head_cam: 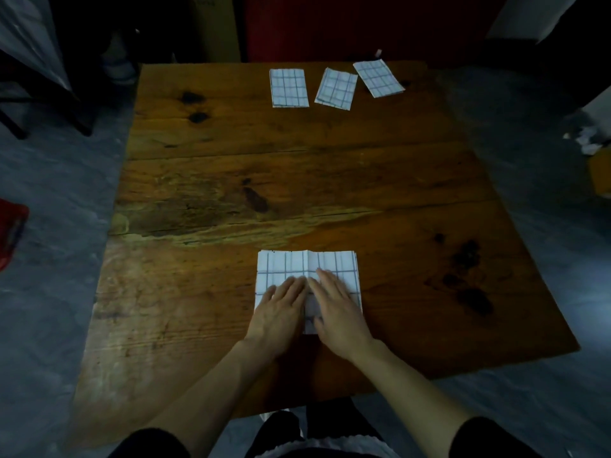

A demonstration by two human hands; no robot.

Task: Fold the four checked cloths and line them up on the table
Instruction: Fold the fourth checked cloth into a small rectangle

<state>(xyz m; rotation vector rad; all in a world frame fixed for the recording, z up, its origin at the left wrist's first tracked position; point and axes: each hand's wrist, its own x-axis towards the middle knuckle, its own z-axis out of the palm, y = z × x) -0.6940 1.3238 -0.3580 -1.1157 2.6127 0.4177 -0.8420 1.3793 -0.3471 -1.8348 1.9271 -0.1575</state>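
Observation:
A white checked cloth (297, 264), partly folded into a wide rectangle, lies near the front edge of the wooden table (231, 193). My left hand (281, 312) lies flat on its left half with straight fingers. My right hand (337, 309) presses flat on its right half, beside the left hand. Three folded checked cloths sit at the far edge: the left one (288, 88) straight, the middle one (336, 88) tilted, the right one (378, 78) turned at an angle.
Grey floor surrounds the table. A red object (11, 233) lies on the floor at the left, crumpled white paper (587, 140) at the right. Dark furniture legs (49, 104) stand at the back left, a cardboard box (215, 28) behind the table.

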